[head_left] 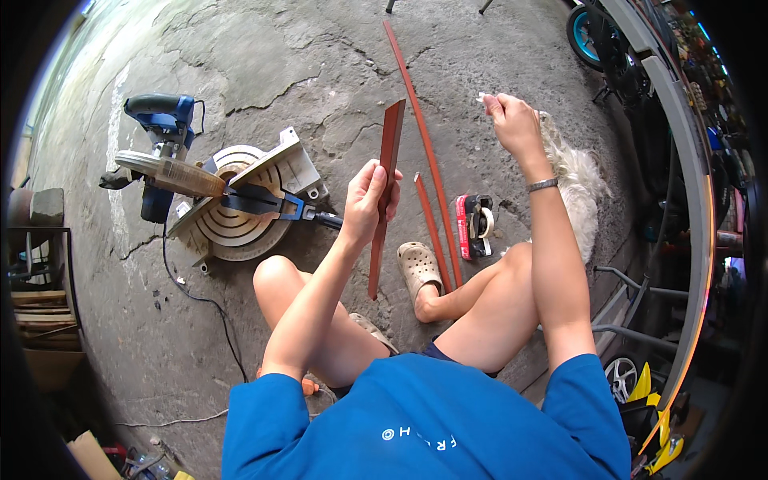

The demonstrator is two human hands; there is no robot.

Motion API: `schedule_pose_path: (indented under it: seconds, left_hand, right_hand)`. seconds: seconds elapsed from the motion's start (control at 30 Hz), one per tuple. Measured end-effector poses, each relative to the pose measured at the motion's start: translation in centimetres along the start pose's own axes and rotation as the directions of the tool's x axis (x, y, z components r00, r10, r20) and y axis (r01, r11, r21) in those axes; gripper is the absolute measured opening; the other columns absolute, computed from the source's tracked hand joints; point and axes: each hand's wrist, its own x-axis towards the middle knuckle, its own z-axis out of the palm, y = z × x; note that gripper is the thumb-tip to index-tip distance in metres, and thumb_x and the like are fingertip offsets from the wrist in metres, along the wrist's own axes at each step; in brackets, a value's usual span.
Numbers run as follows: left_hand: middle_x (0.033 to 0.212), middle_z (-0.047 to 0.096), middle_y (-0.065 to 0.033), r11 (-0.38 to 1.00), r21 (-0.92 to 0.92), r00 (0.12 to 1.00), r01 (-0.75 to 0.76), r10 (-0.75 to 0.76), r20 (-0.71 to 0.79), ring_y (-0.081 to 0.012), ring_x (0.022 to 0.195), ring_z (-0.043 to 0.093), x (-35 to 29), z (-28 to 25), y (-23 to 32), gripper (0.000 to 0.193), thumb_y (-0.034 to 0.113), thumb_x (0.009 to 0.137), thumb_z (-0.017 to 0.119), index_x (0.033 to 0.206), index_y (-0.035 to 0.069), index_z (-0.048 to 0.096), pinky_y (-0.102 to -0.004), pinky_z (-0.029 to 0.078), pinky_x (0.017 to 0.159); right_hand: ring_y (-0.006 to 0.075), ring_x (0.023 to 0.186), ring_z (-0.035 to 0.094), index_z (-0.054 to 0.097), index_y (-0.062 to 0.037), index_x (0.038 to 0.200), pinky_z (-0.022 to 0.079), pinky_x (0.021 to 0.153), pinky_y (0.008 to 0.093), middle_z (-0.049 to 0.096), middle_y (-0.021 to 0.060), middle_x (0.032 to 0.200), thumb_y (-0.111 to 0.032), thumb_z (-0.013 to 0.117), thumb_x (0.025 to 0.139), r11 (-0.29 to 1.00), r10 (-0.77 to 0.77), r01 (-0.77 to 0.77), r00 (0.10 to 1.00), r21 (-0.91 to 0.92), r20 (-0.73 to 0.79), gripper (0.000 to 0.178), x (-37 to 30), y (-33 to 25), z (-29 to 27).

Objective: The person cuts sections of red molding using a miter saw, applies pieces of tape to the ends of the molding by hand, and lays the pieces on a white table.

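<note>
My left hand [370, 202] is closed around the middle of a short reddish-brown bar [390, 132], raised at a steep tilt above the floor. Its upper end is cut at a slant. Off to the right, my right hand [514, 124] is closed in a pinch, with a small white scrap [482, 98] showing at the fingertips; its kind is too small to tell. Below the hands, a long reddish-brown bar [416, 104] and a shorter one [433, 228] lie on the concrete near my right foot in a beige clog [419, 268].
A blue miter saw [240, 204] stands at the left, its black cord [200, 296] trailing toward me. Beside my foot sit a red box [462, 228] and a black-and-white roll [482, 222]. A white furry animal [578, 184] lies behind my right forearm. Motorbike parts [588, 40] and a metal frame [680, 144] line the right.
</note>
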Motion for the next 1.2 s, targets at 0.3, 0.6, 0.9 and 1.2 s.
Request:
schedule_pose_path:
  seconds: [0.3, 0.6, 0.9, 1.2]
  left_hand:
    - [0.067, 0.054, -0.0015, 1.000, -0.009, 0.997, 0.023, -0.023, 0.078, -0.0060, 0.048, 0.046, -0.5, 1.0, -0.1, 0.033, 0.035, 0.108, 0.042, 0.103, 0.006, 0.056, -0.0198, 0.037, 0.044]
    - [0.065, 0.053, -0.0015, 0.999, 0.028, 0.999, 0.018, -0.019, 0.040, -0.0058, 0.048, 0.046, -0.5, 0.7, 0.2, 0.033, 0.035, 0.108, 0.042, 0.102, 0.006, 0.056, -0.0200, 0.037, 0.044]
    - [0.065, 0.054, 0.0009, 0.991, 0.127, 0.999, -0.041, 0.044, -0.019, -0.0034, 0.049, 0.044, -0.3, 0.8, -0.2, 0.029, 0.030, 0.108, 0.043, 0.101, 0.006, 0.057, -0.0183, 0.035, 0.044]
    - [0.065, 0.052, 0.0020, 0.985, 0.164, 0.998, -0.057, 0.058, -0.001, -0.0025, 0.050, 0.042, -0.2, 0.7, -0.6, 0.029, 0.031, 0.108, 0.043, 0.101, 0.006, 0.057, -0.0185, 0.033, 0.044]
  right_hand:
    - [0.0308, 0.078, 0.066, 0.065, -0.0039, 0.081, 0.050, 0.082, 0.0363, 0.063, 0.0112, 0.067, -0.006, 0.052, 0.086, 0.825, -0.535, 0.561, 0.740, -0.065, -0.408, 0.014, -1.4, -3.2, 0.6]
    - [0.0226, 0.073, 0.060, 0.065, -0.0009, 0.078, 0.048, 0.073, 0.0353, 0.061, 0.0128, 0.071, -0.018, 0.045, 0.088, 0.921, -0.156, 0.116, 0.985, 0.371, 0.080, 0.028, 1.2, 2.0, -0.2]
    - [0.0136, 0.068, 0.065, 0.070, -0.0067, 0.114, 0.052, 0.066, 0.0345, 0.071, 0.0048, 0.082, -0.017, 0.063, 0.096, 0.782, -0.139, 0.039, 0.984, 0.623, 0.113, 0.021, 0.7, 3.4, 2.9]
    - [0.0116, 0.063, 0.062, 0.074, -0.0001, 0.102, 0.053, 0.062, 0.0287, 0.069, 0.0017, 0.072, -0.015, 0.060, 0.098, 0.984, -0.068, 0.053, 0.994, 0.170, 0.081, 0.021, -0.4, 0.5, 0.6]
